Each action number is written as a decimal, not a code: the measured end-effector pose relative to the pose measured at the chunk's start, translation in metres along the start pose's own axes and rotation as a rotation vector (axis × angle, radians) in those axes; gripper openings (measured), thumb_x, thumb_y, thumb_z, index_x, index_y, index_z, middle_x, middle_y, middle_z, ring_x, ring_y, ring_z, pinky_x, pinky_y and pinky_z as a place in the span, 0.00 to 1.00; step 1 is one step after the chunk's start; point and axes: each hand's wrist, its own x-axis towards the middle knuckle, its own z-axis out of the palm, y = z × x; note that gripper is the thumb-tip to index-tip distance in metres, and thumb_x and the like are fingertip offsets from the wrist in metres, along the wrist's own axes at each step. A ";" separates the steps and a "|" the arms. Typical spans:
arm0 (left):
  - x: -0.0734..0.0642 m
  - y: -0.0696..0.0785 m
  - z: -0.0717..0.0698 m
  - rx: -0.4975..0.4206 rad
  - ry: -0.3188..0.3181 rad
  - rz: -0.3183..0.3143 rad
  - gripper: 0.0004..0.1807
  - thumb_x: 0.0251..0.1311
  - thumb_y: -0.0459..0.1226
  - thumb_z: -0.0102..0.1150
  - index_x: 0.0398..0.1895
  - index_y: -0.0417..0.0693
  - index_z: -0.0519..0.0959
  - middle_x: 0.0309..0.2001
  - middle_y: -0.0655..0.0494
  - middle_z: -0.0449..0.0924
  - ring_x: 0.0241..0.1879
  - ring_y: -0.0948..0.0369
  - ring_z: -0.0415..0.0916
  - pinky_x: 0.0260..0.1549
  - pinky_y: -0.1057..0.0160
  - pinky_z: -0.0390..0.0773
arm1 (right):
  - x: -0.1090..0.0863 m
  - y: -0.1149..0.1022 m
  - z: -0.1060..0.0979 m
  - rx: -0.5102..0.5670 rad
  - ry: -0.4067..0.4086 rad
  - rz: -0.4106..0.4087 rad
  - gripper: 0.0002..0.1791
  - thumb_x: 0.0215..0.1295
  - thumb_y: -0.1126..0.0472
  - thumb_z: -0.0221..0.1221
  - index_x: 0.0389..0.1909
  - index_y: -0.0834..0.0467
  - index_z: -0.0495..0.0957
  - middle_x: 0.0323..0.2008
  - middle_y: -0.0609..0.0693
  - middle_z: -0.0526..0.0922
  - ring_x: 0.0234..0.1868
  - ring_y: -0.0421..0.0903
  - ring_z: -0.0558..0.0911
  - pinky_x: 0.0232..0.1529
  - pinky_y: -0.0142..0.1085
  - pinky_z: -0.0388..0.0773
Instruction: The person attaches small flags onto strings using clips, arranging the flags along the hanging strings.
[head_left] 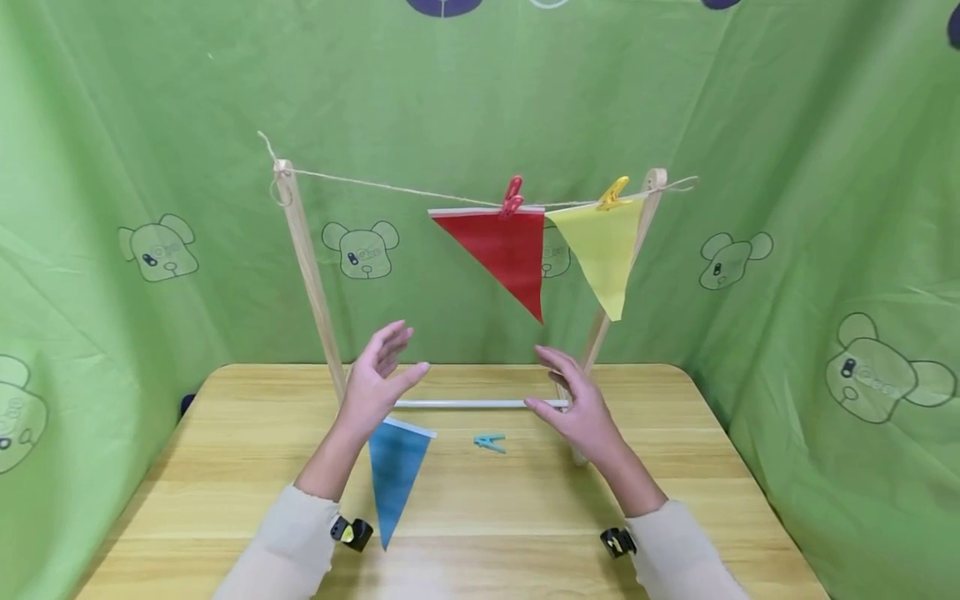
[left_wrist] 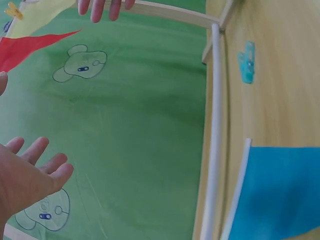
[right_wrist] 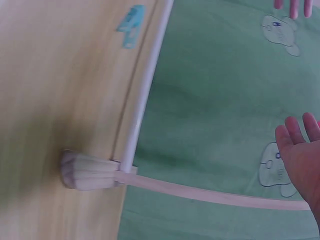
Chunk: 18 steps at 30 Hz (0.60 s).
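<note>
In the head view my left hand point(head_left: 375, 385) and right hand point(head_left: 583, 410) are raised above the table, apart, with fingers relaxed and nothing held. A blue triangular pennant point(head_left: 399, 471) with a white top edge lies on the table just below the left hand. Between the hands, nearer to me than the white crossbar point(head_left: 465, 404), lies a teal clothespin point(head_left: 490, 442). On the string point(head_left: 390, 187) hang a red pennant point(head_left: 513, 250), clipped by a red clothespin point(head_left: 512, 198), and a yellow pennant point(head_left: 600, 246), clipped by a yellow clothespin point(head_left: 612, 194).
A wooden post point(head_left: 309, 267) at left and another post point(head_left: 597, 337) at right carry the string, which is tied at their tops. The crossbar joins them low down. Green cloth point(head_left: 450, 100) with bear-head prints surrounds the wooden table point(head_left: 480, 533) at the back and sides.
</note>
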 end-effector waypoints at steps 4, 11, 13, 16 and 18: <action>-0.003 -0.009 -0.002 0.048 -0.015 0.000 0.44 0.61 0.42 0.73 0.78 0.52 0.61 0.75 0.48 0.68 0.76 0.48 0.62 0.76 0.43 0.61 | -0.003 0.008 0.004 -0.002 -0.024 0.053 0.43 0.62 0.62 0.72 0.77 0.55 0.64 0.74 0.53 0.69 0.73 0.56 0.71 0.74 0.52 0.68; -0.010 -0.027 -0.006 0.083 -0.038 -0.060 0.47 0.61 0.43 0.74 0.80 0.56 0.57 0.76 0.49 0.67 0.77 0.47 0.61 0.76 0.39 0.58 | -0.011 0.023 0.011 -0.027 -0.092 0.128 0.47 0.63 0.55 0.73 0.79 0.44 0.60 0.77 0.48 0.66 0.76 0.55 0.66 0.76 0.55 0.63; -0.011 -0.032 -0.006 0.095 -0.033 -0.064 0.48 0.61 0.43 0.74 0.80 0.56 0.57 0.75 0.48 0.68 0.77 0.46 0.61 0.76 0.39 0.59 | -0.013 0.027 0.013 -0.034 -0.108 0.137 0.47 0.63 0.54 0.73 0.80 0.42 0.59 0.78 0.46 0.65 0.77 0.55 0.65 0.76 0.56 0.62; -0.013 -0.039 -0.007 0.125 -0.030 -0.068 0.49 0.60 0.43 0.75 0.80 0.54 0.56 0.75 0.45 0.68 0.76 0.45 0.62 0.75 0.38 0.61 | -0.016 0.032 0.016 -0.038 -0.127 0.143 0.49 0.62 0.52 0.73 0.80 0.43 0.58 0.78 0.46 0.64 0.77 0.55 0.64 0.76 0.58 0.61; -0.014 -0.044 -0.007 0.143 -0.033 -0.076 0.50 0.59 0.43 0.75 0.80 0.53 0.56 0.75 0.44 0.68 0.76 0.44 0.63 0.75 0.38 0.61 | -0.017 0.036 0.018 -0.054 -0.141 0.146 0.49 0.62 0.52 0.73 0.80 0.45 0.58 0.78 0.48 0.64 0.77 0.56 0.65 0.76 0.58 0.62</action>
